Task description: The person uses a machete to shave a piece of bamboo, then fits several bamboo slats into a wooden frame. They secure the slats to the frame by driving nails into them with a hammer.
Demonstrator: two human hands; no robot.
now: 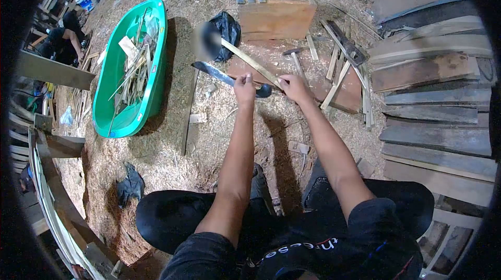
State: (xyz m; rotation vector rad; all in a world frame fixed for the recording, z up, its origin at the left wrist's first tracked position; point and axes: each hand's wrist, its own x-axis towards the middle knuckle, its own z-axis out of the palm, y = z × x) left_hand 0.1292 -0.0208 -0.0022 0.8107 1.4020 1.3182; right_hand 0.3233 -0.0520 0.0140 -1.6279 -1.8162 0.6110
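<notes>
My left hand (244, 90) is closed around a machete near its black handle (264, 90). The dark blade (213, 73) points up and to the left, away from me. Pinched in my right hand (294, 88) is the near end of a thin wooden strip (249, 60), whose far end reaches toward a black plastic bag (228, 32). The strip and blade lie apart at their far ends. Beyond my right hand, a hammer (296, 63) rests on a reddish-brown board (342, 95).
A green plastic tub (158, 66) full of wood scraps stands at the left. Planks (433, 97) lie in rows at the right. An upright wooden panel (276, 20) stands ahead. Another person (65, 40) crouches at the far left. Shavings cover the ground.
</notes>
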